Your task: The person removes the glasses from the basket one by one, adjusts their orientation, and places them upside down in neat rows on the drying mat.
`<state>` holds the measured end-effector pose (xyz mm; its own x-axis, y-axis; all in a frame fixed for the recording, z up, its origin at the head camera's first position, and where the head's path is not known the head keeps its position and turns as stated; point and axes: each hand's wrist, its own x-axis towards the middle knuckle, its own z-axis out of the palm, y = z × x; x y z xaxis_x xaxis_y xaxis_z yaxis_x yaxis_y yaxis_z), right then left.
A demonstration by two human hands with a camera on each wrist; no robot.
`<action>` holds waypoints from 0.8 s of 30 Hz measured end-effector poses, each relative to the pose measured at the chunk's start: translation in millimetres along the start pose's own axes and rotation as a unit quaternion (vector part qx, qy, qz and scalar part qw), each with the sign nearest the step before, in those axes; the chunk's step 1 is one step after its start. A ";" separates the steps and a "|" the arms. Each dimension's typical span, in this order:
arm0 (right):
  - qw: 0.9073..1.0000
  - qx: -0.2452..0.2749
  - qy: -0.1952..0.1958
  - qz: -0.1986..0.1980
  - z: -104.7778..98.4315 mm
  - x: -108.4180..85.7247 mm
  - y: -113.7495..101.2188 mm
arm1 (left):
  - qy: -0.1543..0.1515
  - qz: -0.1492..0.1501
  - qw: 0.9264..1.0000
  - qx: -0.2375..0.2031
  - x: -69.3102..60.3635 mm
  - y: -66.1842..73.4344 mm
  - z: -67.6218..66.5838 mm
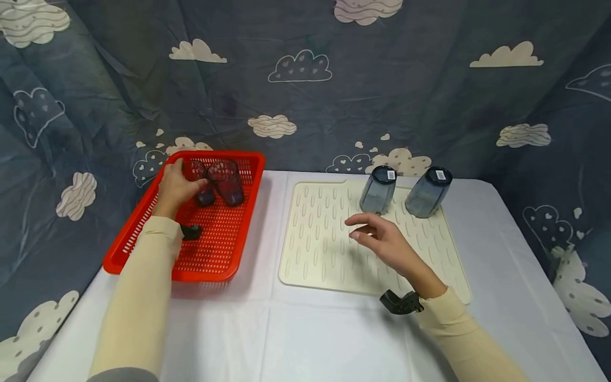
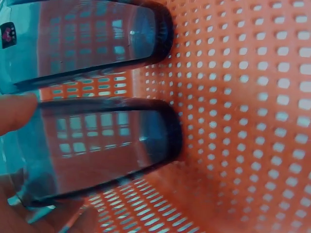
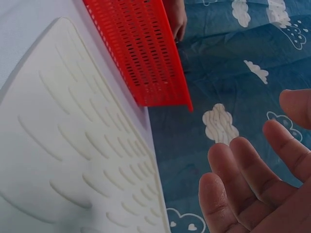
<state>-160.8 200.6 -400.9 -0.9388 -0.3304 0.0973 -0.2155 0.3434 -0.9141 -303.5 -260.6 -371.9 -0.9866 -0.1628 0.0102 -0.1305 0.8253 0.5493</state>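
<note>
My left hand [image 1: 176,187] has thumb and fingers clamped round one tinted glass [image 2: 102,145] in the red basket [image 1: 210,261], second glass [image 1: 232,187] leaning right beside it. So two in there, one basket. Looks like the grab step to me; next probably needs a lift clear of the rim. One mat [image 1: 310,239], right hand [image 1: 382,241] loose and empty above it, two upside-down glasses [image 1: 429,192] toward its back right.
</note>
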 end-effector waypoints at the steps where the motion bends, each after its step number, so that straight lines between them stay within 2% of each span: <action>1: 1.000 -0.001 0.000 0.000 -0.3 -0.6 0.2 | -0.004 -0.002 1.000 0.017 -1.0 0.2 -2.0; 6: 1.000 -0.003 0.001 -0.005 -3.9 -1.7 -2.0 | -0.019 -0.009 0.995 0.095 -7.3 8.7 -15.3; 9: 1.000 -0.007 0.006 -0.004 -5.7 -2.7 -2.7 | -0.028 -0.007 0.992 0.127 -10.1 15.4 -21.2; 18: 1.000 -0.001 0.008 0.008 -7.7 -7.3 0.8 | -0.109 -0.005 0.979 0.175 -8.5 28.9 -30.2; 24: 1.000 0.000 0.011 0.014 -8.7 -11.6 4.2 | -0.130 -0.017 0.972 0.194 -4.1 35.5 -27.5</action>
<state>-153.1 213.5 -402.4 -0.9498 -0.3023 0.0806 -0.1899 0.3524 -0.9164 -301.4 -245.5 -329.5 -0.9657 -0.0935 -0.2421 -0.1414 0.9718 0.1886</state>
